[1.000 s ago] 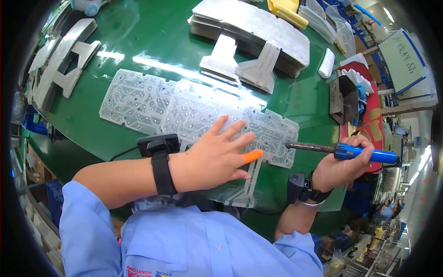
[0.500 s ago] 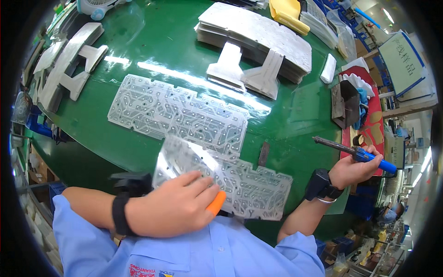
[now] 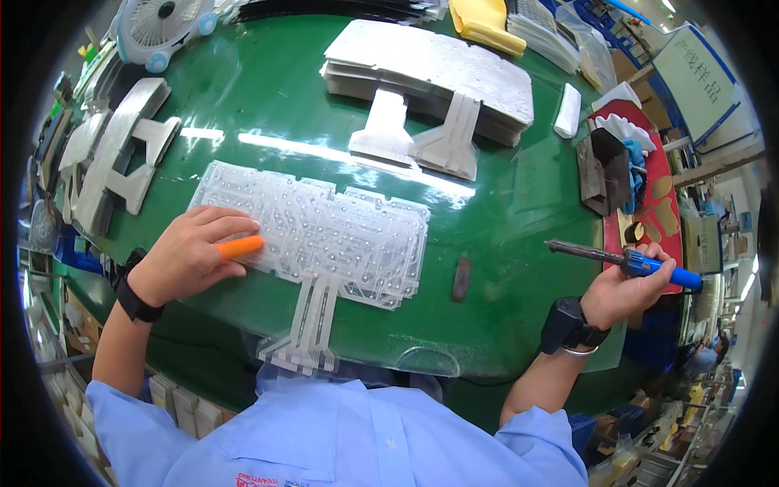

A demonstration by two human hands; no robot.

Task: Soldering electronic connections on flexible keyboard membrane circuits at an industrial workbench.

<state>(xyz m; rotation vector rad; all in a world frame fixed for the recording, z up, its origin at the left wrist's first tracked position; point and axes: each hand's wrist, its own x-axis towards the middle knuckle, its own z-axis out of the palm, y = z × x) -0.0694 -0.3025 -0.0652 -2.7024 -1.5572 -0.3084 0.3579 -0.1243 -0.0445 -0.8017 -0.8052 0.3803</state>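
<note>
A clear flexible circuit sheet (image 3: 357, 219) with silvery traces lies over another similar sheet on the green table, their edges slightly out of line. From its near side a striped flat tail (image 3: 312, 325) reaches toward my body. At the sheets' near left corner is my left hand (image 3: 195, 252), an orange cover on one finger. Its fingers stretch over the corner, with the thumb apart near the near edge. My right hand (image 3: 629, 288) is closed round the blue handle of a soldering iron (image 3: 600, 253), whose dark tip points left, above the table.
Stacked white sheets with tails (image 3: 438, 69) stand at the back, and another stack (image 3: 114, 170) at the left. A small dark bar (image 3: 461, 278) lies right of the circuit sheets. A metal box (image 3: 602, 174) sits by a red mat (image 3: 653, 203). A fan (image 3: 166, 32) stands back left.
The upper sheet, earlier near my body under my left hand, now overlaps the other sheet farther away. My left hand has moved left and away from me. My right hand keeps the iron.
</note>
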